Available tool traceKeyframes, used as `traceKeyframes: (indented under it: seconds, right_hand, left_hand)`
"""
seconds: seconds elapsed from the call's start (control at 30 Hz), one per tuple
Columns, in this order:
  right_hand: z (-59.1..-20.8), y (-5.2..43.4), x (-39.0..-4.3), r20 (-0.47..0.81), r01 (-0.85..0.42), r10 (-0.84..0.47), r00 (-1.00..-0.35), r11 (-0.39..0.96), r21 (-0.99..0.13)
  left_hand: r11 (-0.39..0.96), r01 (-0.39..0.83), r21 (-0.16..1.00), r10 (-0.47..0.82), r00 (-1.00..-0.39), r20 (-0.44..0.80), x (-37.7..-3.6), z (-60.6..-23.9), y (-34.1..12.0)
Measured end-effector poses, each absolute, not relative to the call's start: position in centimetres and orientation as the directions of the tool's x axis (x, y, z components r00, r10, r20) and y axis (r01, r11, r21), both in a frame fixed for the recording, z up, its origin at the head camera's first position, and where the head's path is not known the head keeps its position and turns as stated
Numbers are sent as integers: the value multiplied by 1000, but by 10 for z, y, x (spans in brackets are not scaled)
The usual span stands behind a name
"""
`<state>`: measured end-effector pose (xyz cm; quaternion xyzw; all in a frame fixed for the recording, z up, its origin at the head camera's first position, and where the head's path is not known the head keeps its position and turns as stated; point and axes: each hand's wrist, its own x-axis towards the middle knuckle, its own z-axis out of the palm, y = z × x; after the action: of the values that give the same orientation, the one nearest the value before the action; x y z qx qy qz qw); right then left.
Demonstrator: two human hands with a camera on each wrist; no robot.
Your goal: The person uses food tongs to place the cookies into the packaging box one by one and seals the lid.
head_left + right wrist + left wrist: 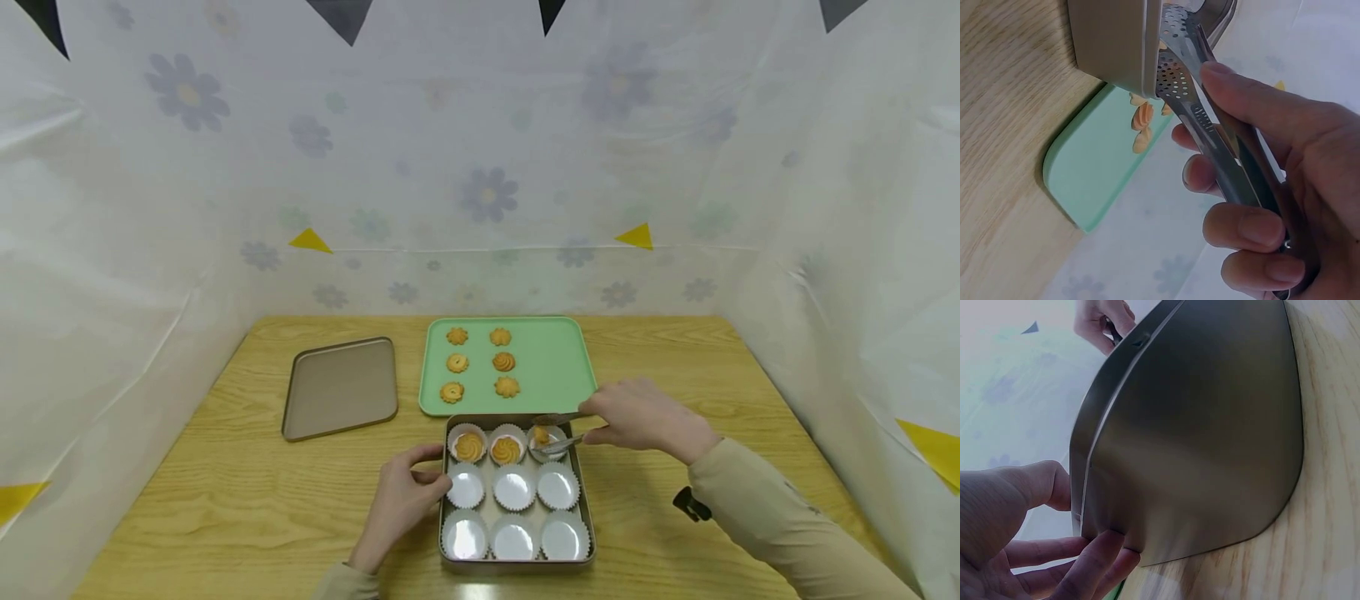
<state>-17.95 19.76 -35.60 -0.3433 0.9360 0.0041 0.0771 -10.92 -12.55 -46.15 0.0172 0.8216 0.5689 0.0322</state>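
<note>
On the left of the wooden worktop (225, 467) a brown lid (341, 387) is laid flat, well apart from the hands. Just to its right, farther back, a green tray (555, 362) is seen with six cookies (480, 363) set out in two columns on its left half.

In front of the tray a square tin (517, 563) is placed, lined with nine white paper cups (513, 488) in three rows. The left wall of the tin is touched by the left hand (401, 500), its thumb and fingertips pressed against the metal with the fingers only lightly bent (the left wrist view shows them resting on the tin's side and rim, not wrapped round it).

Two cookies are already seated in the back row, in the left and middle cups. Over the back right cup a third cookie (542, 435) is pinched between the tips of metal tongs (558, 432). The tongs are gripped by the right hand (645, 417), fingers curled round both arms and squeezing them together, just beyond the tin's back right corner.
</note>
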Motion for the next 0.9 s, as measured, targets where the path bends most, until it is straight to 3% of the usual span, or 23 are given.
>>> traceKeyframes:
  seconds: [0.53,0.9]
  right_hand:
    - [-345,186,-175,-171,-611,-604,-778,791,-13]
    - [-336,178,-172,-168,-611,-595,-786,789,67]
  left_hand:
    - [355,-6,935,61,-998,-30,-109,-461,-126]
    - [350,4,937,61,-998,-19,-108,-460,-126]
